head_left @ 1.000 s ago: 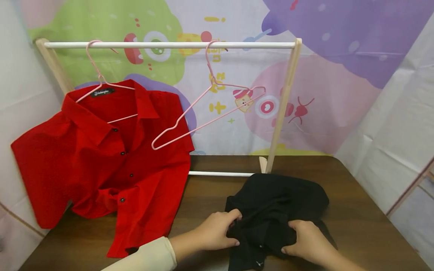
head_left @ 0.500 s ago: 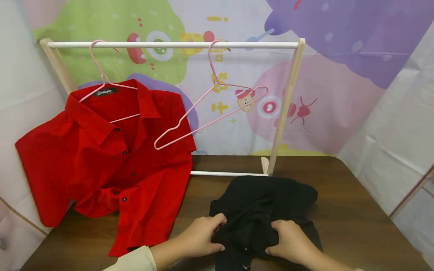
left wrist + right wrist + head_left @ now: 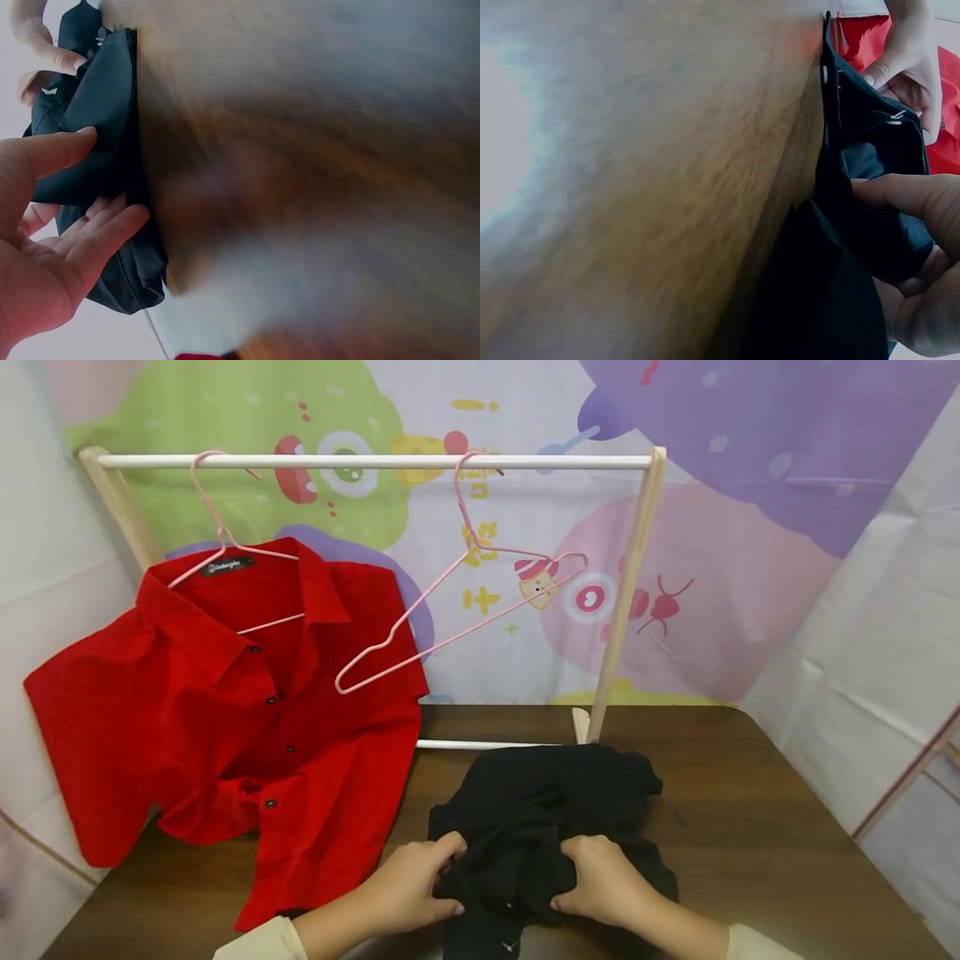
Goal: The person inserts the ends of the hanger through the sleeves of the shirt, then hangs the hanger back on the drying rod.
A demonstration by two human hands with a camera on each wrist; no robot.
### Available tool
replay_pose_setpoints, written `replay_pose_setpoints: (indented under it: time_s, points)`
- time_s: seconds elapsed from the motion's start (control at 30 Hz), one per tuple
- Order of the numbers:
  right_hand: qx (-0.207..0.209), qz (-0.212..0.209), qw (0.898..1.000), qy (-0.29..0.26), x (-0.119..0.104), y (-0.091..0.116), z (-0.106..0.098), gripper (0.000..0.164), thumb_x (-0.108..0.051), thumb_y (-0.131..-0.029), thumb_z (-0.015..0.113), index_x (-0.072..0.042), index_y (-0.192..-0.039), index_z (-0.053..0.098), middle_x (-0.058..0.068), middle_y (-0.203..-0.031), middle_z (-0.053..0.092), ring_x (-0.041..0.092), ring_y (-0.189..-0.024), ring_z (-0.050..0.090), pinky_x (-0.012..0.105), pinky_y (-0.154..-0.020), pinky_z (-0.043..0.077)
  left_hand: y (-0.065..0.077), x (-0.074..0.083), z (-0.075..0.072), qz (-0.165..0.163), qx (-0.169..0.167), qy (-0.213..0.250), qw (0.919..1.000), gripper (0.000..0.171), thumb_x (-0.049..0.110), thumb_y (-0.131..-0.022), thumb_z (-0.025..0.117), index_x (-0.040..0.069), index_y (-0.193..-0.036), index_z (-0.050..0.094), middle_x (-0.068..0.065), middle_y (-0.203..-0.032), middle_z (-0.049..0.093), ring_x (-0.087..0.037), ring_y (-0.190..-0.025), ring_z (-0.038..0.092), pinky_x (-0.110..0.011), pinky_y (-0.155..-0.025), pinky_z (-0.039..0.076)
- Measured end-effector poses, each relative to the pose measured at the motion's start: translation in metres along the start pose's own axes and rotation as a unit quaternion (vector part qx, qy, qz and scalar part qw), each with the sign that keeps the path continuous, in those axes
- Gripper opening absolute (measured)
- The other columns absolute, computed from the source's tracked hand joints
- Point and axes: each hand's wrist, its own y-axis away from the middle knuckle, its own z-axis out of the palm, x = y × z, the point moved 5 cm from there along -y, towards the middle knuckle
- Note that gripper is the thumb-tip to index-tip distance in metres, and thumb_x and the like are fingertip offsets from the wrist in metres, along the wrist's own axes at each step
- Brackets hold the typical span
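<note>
A crumpled black garment (image 3: 555,793) lies on the table in front of me, with small light marks on its near part; its exact kind is unclear. My left hand (image 3: 411,887) grips its left side. In the left wrist view, that hand's thumb lies on top of a fold of the black cloth (image 3: 101,112) with the fingers beneath. Opposite, my right hand (image 3: 609,883) holds the near right part. The right wrist view has the right thumb pressing an edge of the cloth (image 3: 836,169), the other fingers partly hidden behind it.
A rack with a white rail (image 3: 375,462) stands at the back of the brown table (image 3: 750,843). From it hang a red shirt (image 3: 202,693) on a pink hanger, at left, and a bare pink hanger (image 3: 450,647). A patterned curtain (image 3: 750,577) is behind.
Both hands and the black garment have moved left across the table, toward the red shirt. The hands keep hold of it throughout. Rack, red shirt and hangers stay put.
</note>
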Motion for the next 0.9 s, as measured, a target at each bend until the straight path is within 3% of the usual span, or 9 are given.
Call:
replay_pose_setpoints:
  time_s: [0.4, 0.63, 0.9]
  points:
    - [-0.009, -0.024, 0.999, 0.021, -0.013, -0.024, 0.007, 0.058, -0.020, -0.060, 0.091, 0.011, -0.103, 0.067, 0.024, -0.101, 0.068, 0.038, -0.093, 0.066, 0.048, -0.080, 0.054, 0.005, -0.017, -0.012, -0.036, -0.004, 0.000, 0.9993, 0.049, 0.022, -0.070, 0.087, 0.016, -0.106, 0.055, 0.000, -0.087, 0.068, -0.007, -0.072, 0.060, -0.026, -0.061, 0.051]
    - [-0.006, -0.028, 0.999, 0.037, -0.021, -0.038, 0.013, 0.060, -0.023, -0.060, 0.092, 0.010, -0.105, 0.067, 0.023, -0.102, 0.069, 0.038, -0.095, 0.065, 0.049, -0.082, 0.053, 0.008, -0.031, -0.019, -0.056, -0.015, 0.029, 0.9979, 0.050, 0.020, -0.071, 0.087, 0.014, -0.108, 0.054, 0.004, -0.081, 0.062, -0.004, -0.063, 0.055, -0.024, -0.057, 0.049]
    - [-0.008, -0.022, 0.999, 0.042, -0.025, -0.048, 0.013, 0.055, -0.025, -0.060, 0.091, 0.006, -0.100, 0.069, 0.017, -0.095, 0.069, 0.033, -0.088, 0.065, 0.045, -0.078, 0.053, 0.006, -0.039, -0.026, -0.058, 0.011, 0.015, 0.9981, 0.050, 0.016, -0.069, 0.087, 0.012, -0.106, 0.055, 0.000, -0.081, 0.063, -0.006, -0.063, 0.058, -0.024, -0.058, 0.050]
